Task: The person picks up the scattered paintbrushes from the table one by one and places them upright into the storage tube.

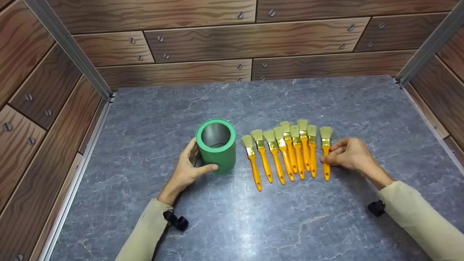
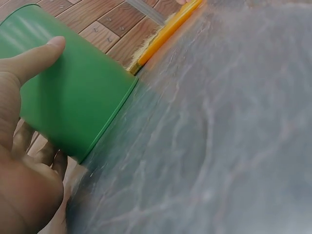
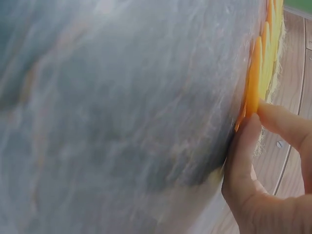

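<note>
A green cylindrical container [image 1: 223, 159], open at the top and dark grey inside, stands upright on the table. My left hand [image 1: 186, 170] holds it from the left side, thumb on the near wall and the other fingers round the back, partly hidden. To the container's right lies a row of several paintbrushes [image 1: 274, 156] with orange handles, gold ferrules and pale bristles pointing away. At the row's right end, a little apart, is one more paintbrush [image 1: 326, 142]. My right hand [image 1: 349, 154] pinches its orange handle between thumb and fingers, low at the tabletop.
The grey marbled table [image 1: 145, 119] carries the container and brushes. Wood-patterned panels [image 1: 203, 45] wall it at the back and both sides, with metal posts [image 1: 78, 58] in the corners. Dark wrist devices [image 1: 175, 220] sit at both cuffs.
</note>
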Demonstrator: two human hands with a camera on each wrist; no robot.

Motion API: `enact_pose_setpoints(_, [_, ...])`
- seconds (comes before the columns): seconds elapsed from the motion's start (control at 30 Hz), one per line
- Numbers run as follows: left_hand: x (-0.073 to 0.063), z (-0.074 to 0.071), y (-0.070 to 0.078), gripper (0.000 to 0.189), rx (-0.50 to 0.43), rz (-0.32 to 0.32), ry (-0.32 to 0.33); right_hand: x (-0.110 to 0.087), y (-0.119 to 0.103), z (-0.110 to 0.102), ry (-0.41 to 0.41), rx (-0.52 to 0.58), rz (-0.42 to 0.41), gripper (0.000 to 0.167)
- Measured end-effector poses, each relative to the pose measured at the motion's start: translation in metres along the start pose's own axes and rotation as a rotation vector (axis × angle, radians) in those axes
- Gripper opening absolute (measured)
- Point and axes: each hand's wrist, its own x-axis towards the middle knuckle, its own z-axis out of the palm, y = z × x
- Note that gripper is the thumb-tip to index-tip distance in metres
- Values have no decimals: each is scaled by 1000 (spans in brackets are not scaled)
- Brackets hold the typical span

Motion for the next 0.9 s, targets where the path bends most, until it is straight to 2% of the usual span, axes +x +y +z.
enact_pose_setpoints(0.13, [0,1,0,99,-6,-15,5,0,1,2,-18,39,16,66])
enact_pose_setpoints(0.5, [-2,0,-2,97,-30,-28,19,0,1,-2,-62,126,-19,61])
enact_pose_setpoints(0.7, [-1,0,-4,97,-39,-29,27,-2,-4,-10,-80,237,-73,56])
enact_pose_setpoints(0.9, [-2,0,-5,98,-33,-31,35,-8,-19,-16,-47,270,-155,51])
